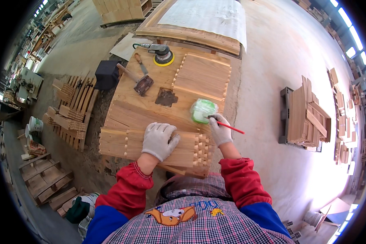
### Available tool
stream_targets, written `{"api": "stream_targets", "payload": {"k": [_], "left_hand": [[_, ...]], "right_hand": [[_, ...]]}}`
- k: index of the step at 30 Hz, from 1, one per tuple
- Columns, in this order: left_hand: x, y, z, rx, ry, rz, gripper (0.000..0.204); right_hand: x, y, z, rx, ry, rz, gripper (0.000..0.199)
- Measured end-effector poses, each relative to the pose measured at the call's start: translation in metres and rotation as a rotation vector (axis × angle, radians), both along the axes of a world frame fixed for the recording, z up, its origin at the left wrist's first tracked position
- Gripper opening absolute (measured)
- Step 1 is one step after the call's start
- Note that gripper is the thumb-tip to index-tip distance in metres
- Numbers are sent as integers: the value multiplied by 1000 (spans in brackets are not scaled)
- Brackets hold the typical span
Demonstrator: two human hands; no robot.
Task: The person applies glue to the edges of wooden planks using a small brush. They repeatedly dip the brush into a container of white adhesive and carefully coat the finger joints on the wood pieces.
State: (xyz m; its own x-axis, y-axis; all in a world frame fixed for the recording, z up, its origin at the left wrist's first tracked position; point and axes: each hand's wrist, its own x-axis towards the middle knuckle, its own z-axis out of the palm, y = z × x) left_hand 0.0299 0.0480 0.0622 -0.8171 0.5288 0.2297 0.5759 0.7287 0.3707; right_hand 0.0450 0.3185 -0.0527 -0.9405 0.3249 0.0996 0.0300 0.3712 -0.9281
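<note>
My gloved left hand (160, 141) lies with its fingers apart on top of a wooden board (185, 146). This board has dovetail-cut ends and lies over other boards at the table's near edge. In my gloved right hand (221, 129) is a thin red stick (234, 128), its free end pointing right. The other end of the stick is hidden by the fingers, beside a green and white container (203, 110) wrapped in clear plastic. That container stands on the table just beyond my right fingers.
On the wooden table (140, 101) lie a hammer (143, 84), a scraper (141, 64), a sander with a yellow pad (163, 56) and a stack of dovetailed panels (202, 77). A black box (107, 75) is at the left edge. Stacked boards (305, 116) stand to the right.
</note>
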Motion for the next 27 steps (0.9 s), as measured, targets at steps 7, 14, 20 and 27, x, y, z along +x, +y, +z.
{"api": "stream_targets", "payload": {"k": [7,14,20,27], "left_hand": [[1,0,-1,13,1,10,29],[1,-1,-2,2,3,4,30],[1,-1,-3,-20,0,8,31],[1,-2,-4,-9,-1,3,32]], "right_hand": [[18,2,43,-814,-194,-202,13],[22,8,19,-1212,-269,-389,22],[25,12,1,-1378,-230,-454,21],[31,8,-4,-1544,-231,-457,14]]}}
